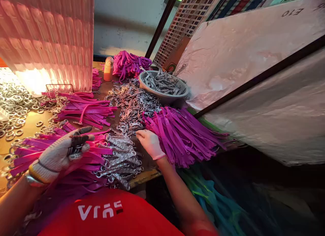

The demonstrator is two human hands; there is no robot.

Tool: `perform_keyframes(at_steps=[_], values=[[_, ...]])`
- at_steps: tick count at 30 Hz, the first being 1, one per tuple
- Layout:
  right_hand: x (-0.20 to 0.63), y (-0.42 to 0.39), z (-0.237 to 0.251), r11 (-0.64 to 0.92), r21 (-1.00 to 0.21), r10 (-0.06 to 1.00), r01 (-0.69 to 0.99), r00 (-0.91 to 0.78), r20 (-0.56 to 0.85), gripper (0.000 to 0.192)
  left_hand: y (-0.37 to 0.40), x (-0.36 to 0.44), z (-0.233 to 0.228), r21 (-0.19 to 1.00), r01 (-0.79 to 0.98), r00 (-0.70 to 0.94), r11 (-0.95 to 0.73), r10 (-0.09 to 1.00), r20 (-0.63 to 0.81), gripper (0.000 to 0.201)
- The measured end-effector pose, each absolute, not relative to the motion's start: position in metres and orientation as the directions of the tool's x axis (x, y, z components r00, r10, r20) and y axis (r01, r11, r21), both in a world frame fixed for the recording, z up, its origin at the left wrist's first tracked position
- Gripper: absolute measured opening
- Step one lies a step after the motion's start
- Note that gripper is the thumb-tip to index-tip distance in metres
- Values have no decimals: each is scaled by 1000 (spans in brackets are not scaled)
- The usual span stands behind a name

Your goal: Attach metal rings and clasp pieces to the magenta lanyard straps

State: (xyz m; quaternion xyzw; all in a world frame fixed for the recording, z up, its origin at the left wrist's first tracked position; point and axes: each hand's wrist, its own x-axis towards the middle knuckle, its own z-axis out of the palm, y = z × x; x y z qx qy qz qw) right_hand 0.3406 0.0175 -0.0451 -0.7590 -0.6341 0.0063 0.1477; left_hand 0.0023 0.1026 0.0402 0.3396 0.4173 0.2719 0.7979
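Observation:
My left hand (63, 151), in a knitted glove with blackened fingers, is over a heap of pink straps (27, 154). Its thumb and index finger stretch out, while the lower fingers curl around a few metal rings (74, 149). My right hand (149, 143), in a thin white glove, has its fingers closed at the near edge of a pile of silver metal clasps (134, 104). Whatever its fingertips hold is hidden. Beside that hand lies a fan of purple straps (188, 137). Between my hands, straps with twisted silver ends (122, 158) lie bunched together.
A grey bowl (165, 96) full of silver clasps stands at the back. Loose metal rings (17, 104) cover the left side near a pink translucent panel (50, 36). An orange bottle (108, 71) and more purple straps (129, 65) are behind. Plastic-wrapped sheets (248, 56) lean at right.

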Motion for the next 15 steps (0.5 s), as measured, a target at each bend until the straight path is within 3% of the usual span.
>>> perform_keyframes(at_steps=[7, 11, 15], values=[[344, 45, -89, -79, -241, 959, 967, 140, 247, 23, 85, 24, 42, 738, -131, 617, 662, 637, -462, 59], [345, 43, -90, -13, -359, 915, 933, 156, 373, 22, 82, 16, 40, 716, -99, 660, 691, 584, -473, 56], [322, 34, -52, 84, -541, 876, 837, 196, 441, 29, 82, 14, 41, 755, -26, 687, 655, 560, -462, 51]])
